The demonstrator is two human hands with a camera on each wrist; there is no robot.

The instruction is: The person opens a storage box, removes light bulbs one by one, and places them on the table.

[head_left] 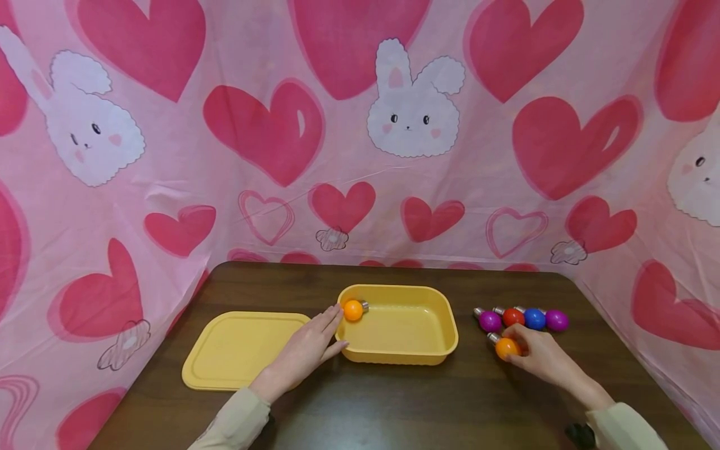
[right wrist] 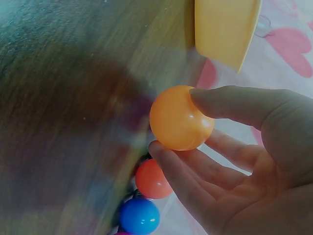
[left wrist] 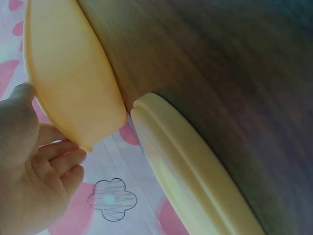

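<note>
A yellow rectangular box (head_left: 400, 359) stands uncovered on the table, with an orange light bulb (head_left: 353, 310) lying in its far left corner. My left hand (head_left: 306, 349) rests against the box's left end, fingers extended along the rim and thumb near the front corner. In the left wrist view, the fingers (left wrist: 68, 164) touch the box's outer wall (left wrist: 78, 73). To the right of the box, my right hand (head_left: 537, 355) pinches a second orange bulb (head_left: 505, 348) between thumb and fingers. The right wrist view shows this bulb (right wrist: 178, 117) held by its round globe.
Behind the right hand lies a row of bulbs: a purple one (head_left: 490, 322), a red one (head_left: 513, 317), a blue one (head_left: 535, 319) and another purple bulb (head_left: 557, 320). A flat yellow lid (head_left: 242, 350) lies left of the box. A pink heart-patterned cloth (head_left: 349, 156) surrounds the dark table (head_left: 394, 406).
</note>
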